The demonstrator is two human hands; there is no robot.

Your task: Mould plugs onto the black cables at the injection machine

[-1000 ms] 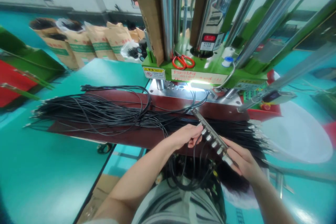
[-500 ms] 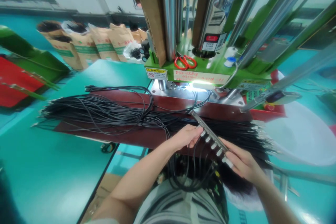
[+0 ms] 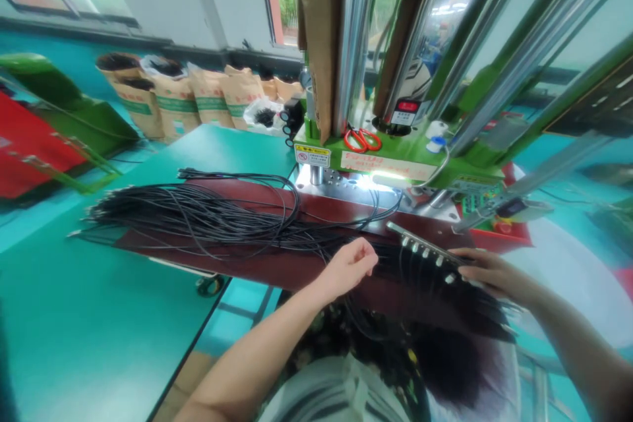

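Observation:
My right hand (image 3: 487,271) grips the near right end of a long narrow metal bar (image 3: 420,239). Several pale cable connectors (image 3: 426,252) stick out along the bar's near side, with dark cables hanging below them. To the left of the bar, my left hand (image 3: 352,267) is raised with its fingers curled together; whether something thin is between them is hidden. Both hands are over a dark red board (image 3: 277,262). A thick bundle of black cables (image 3: 198,211) lies along it, with metal ends at the left.
Behind the board stands a green press (image 3: 324,138) with steel columns and a lit work area. Red-handled scissors (image 3: 362,140) and a spool of thread (image 3: 436,144) rest on it. A green table (image 3: 99,316) extends left. Paper sacks (image 3: 175,105) line the wall.
The bar has moved away from my body and to the right in my right hand. My left hand has come off the bar. The view has shifted slightly.

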